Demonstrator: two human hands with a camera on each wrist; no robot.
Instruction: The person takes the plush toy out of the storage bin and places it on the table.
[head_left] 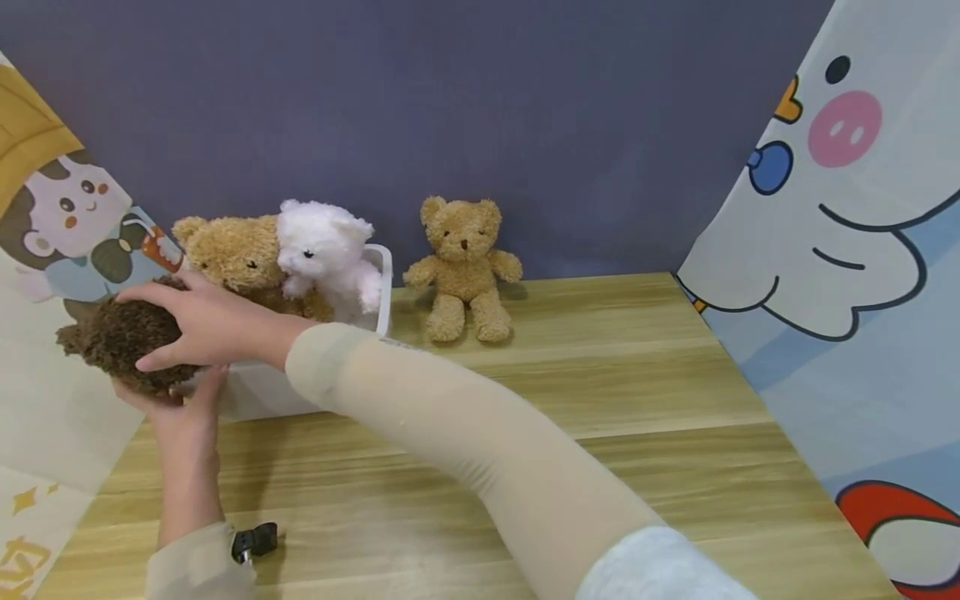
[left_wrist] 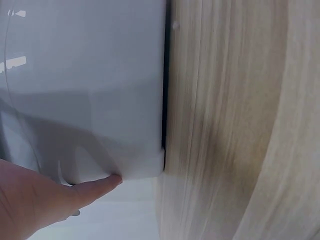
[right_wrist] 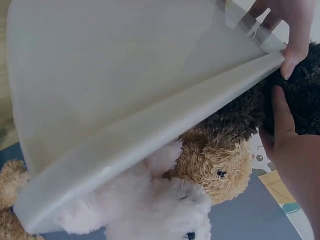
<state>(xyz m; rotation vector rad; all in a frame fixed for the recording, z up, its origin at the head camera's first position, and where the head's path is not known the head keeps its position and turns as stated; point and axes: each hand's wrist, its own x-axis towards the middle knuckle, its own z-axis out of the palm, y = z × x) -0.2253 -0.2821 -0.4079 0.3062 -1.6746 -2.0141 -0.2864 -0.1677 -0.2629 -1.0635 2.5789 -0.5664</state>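
At the left end of a white plastic bin (head_left: 273,392), my right hand (head_left: 217,321) grips a dark brown plush toy (head_left: 131,342) from above. Its fingers spread over the shaggy fur. Below it, my left hand (head_left: 183,408) holds the bin's near left corner, a fingertip touching the brown fur at the rim. One finger (left_wrist: 95,192) lies against the bin's end in the left wrist view. Inside the bin sit a tan teddy bear (head_left: 232,254) and a white-and-pink plush toy (head_left: 322,242). The brown toy's underside is partly hidden.
Another tan teddy bear (head_left: 465,267) sits upright on the wooden table (head_left: 600,367), right of the bin. A dark blue panel (head_left: 525,108) stands behind. Cartoon-printed panels rise at both sides. A black strap end (head_left: 255,542) sticks out by the left wrist.
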